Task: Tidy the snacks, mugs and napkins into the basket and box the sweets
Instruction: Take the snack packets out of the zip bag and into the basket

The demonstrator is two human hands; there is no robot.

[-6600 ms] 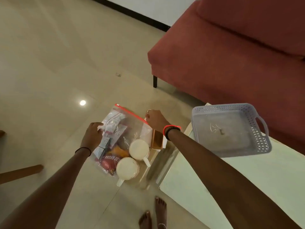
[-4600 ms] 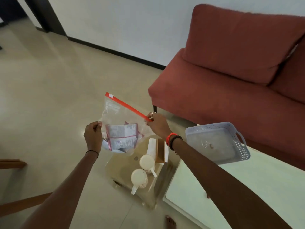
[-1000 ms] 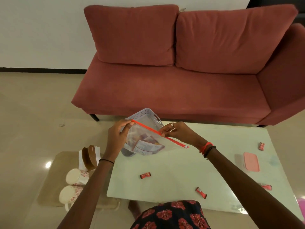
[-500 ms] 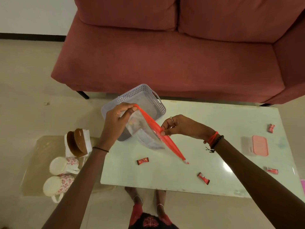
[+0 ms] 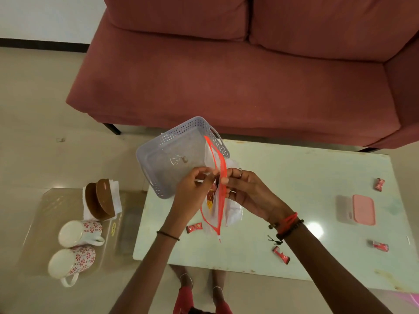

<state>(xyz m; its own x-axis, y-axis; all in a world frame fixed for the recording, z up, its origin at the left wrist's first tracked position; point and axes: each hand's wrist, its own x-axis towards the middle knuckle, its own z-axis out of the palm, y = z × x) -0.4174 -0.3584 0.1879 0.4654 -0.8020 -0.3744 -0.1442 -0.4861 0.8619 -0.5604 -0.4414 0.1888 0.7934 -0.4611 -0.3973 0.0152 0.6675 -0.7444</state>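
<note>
I hold a clear zip bag with a red seal strip over the pale glass table; snack packets show inside it. My left hand and my right hand each pinch one side of the bag's mouth, which gapes a little. The grey perforated basket stands empty on the table's far left corner, just behind my hands. Several red wrapped sweets lie on the table, one near my left wrist, another under my right forearm. A pink-lidded box sits at the right.
A low side table at the left carries two white floral mugs and a brown napkin holder with white napkins. A red sofa fills the space behind the table. My feet show below the table edge.
I carried the bag from the side table over to the glass table. In the last second my hands came together and the bag's seal strip turned upright, with its mouth parted.
</note>
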